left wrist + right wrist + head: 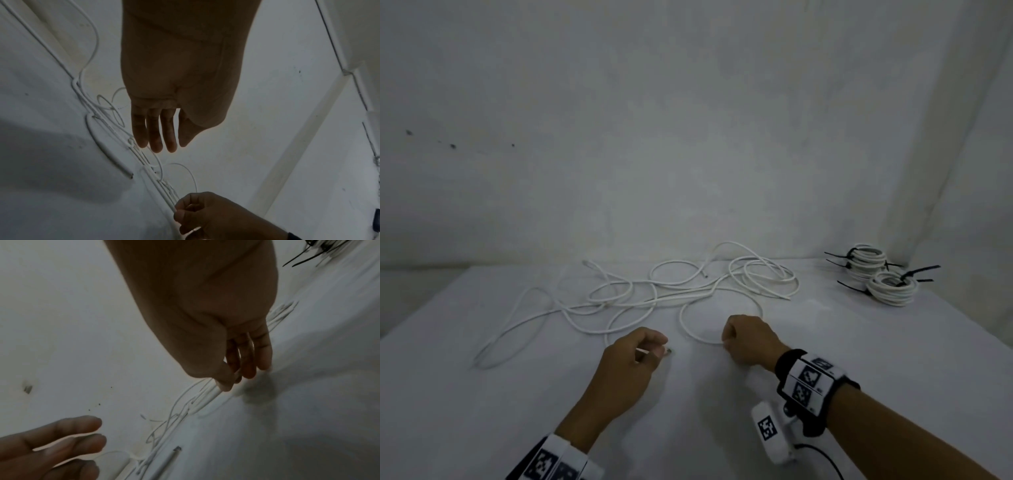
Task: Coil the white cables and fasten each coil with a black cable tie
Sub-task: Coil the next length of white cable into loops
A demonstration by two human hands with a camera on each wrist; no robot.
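Note:
Loose white cable (654, 296) sprawls in tangled loops across the middle of the white table (722, 428). My right hand (726, 342) is curled and pinches one loop of it near me; the left wrist view shows this pinch of the right hand (180, 211) on the cable (164, 190), and the right wrist view shows the thumb and fingers of the right hand (232, 379) on it. My left hand (654, 349) hovers with relaxed fingers (158, 142) just left of a free cable end (669, 351), which lies on the table (129, 175) (177, 448).
Two coiled bundles (866, 257) (892, 289) with black cable ties (921, 269) sit at the back right of the table. A white wall (688, 137) stands close behind. The table's left edge (424, 308) runs diagonally.

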